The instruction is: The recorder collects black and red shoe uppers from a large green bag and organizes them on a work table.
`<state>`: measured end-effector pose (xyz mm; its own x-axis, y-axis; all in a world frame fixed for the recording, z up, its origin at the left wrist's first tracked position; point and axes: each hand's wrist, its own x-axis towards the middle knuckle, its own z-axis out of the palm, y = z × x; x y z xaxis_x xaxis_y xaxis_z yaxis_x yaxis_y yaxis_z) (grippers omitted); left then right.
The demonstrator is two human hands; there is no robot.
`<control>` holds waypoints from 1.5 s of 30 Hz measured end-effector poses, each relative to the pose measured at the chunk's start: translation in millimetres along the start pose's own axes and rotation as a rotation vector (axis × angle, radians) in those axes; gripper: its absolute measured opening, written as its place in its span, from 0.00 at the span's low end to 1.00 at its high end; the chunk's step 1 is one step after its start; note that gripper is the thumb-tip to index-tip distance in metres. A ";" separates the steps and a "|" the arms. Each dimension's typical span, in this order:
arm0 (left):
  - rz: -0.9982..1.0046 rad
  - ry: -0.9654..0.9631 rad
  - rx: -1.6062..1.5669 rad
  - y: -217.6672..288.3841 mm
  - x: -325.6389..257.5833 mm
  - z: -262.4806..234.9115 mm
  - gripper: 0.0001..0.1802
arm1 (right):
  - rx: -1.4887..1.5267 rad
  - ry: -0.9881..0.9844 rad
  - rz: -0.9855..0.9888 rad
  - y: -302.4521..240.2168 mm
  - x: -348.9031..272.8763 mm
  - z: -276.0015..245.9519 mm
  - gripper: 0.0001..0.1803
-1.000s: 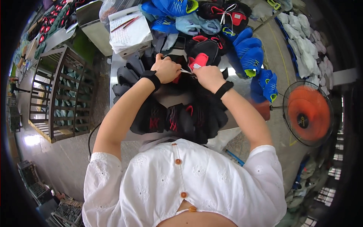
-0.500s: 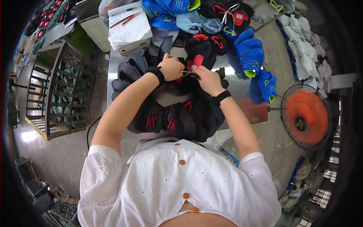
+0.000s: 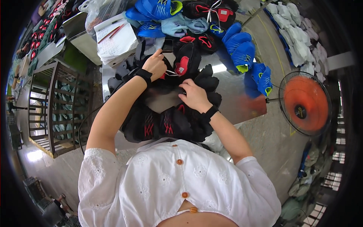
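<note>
Both hands (image 3: 174, 81) bent-wristed over black shoe uppers (image 3: 166, 121)

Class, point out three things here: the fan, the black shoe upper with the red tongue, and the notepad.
fan (image 3: 305, 103), head view, orange centre.
shoe upper (image 3: 188, 62), head view, black side beside its red tongue.
notepad (image 3: 115, 42), head view, top white sheet.

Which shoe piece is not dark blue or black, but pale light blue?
The pale blue shoe upper, at the far end of the table. It lies between the bright blue uppers and the black-and-red uppers; no other is so pale.
</note>
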<state>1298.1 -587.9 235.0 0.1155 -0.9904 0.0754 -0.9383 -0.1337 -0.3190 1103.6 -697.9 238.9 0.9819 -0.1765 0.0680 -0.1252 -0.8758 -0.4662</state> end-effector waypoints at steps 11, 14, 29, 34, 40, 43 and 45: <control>0.137 -0.075 -0.493 -15.3 17.7 22.7 0.10 | 0.634 -0.240 0.381 4.8 34.5 20.8 0.15; -0.135 -0.087 -0.857 -19.7 23.4 24.9 0.13 | 0.733 -0.243 0.453 5.2 49.6 29.3 0.16; -0.287 -0.267 -1.350 -34.8 27.8 25.6 0.12 | 1.048 -0.070 0.450 -8.1 72.5 43.7 0.13; -0.244 -0.203 -1.369 -35.5 29.7 25.8 0.11 | 1.103 -0.053 0.495 -7.0 74.0 42.1 0.11; -0.253 -0.350 -1.397 -36.5 30.3 20.6 0.12 | 1.208 -0.025 0.550 -2.5 77.5 54.0 0.08; -0.259 -0.296 -1.460 -34.6 30.3 17.2 0.13 | 1.202 -0.146 0.549 1.5 68.6 50.1 0.08; -0.333 -0.320 -1.375 -34.4 28.0 14.1 0.13 | 1.220 -0.235 0.544 3.0 59.1 42.5 0.09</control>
<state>1338.3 -611.5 234.8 0.2801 -0.9102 -0.3052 -0.3977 -0.3994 0.8260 1167.2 -691.9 204.0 0.8649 -0.1824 -0.4676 -0.4178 0.2544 -0.8722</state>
